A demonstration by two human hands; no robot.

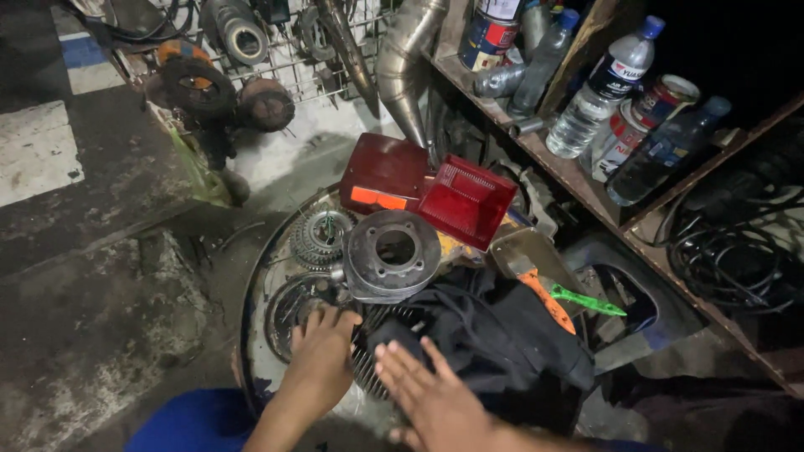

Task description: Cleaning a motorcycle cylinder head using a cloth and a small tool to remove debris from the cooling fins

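Left hand (322, 356): lower centre of the frame, fingers curled down onto a finned metal engine part (368, 368) at the near rim of a round metal tray (251, 335); whether the fingers actually clasp it cannot be told.

Right hand (431, 393): just right of the left, flat and spread, palm down, holding nothing, lying against a black cloth (494, 335) that covers the tray's near right part.

Tray contents, centre of frame: a grey engine cylinder (392, 254) with a round bore and bolt holes, just beyond both hands; a toothed gear cluster (318, 234) to its left; a dark round cover (297, 305) below the gear.

Behind the cylinder: a dark red box-shaped lamp housing (381, 172) bearing an orange rectangular patch, and a bright red ribbed tail-light lens (466, 201) leaning beside it.

Right of centre: an orange-handled tool (548, 301) crossed by a green-handled tool (586, 300).

Upper right, wooden shelf (578, 180): clear plastic bottles with blue caps (603, 84), one with a white-and-blue label band; cylindrical tins, one blue and red (487, 38), one red and white (662, 100).

Far right: coiled black cable (737, 251).

Top centre: a curved metal exhaust pipe (402, 59); upper left, rusty round parts (201, 84) by a wire rack.
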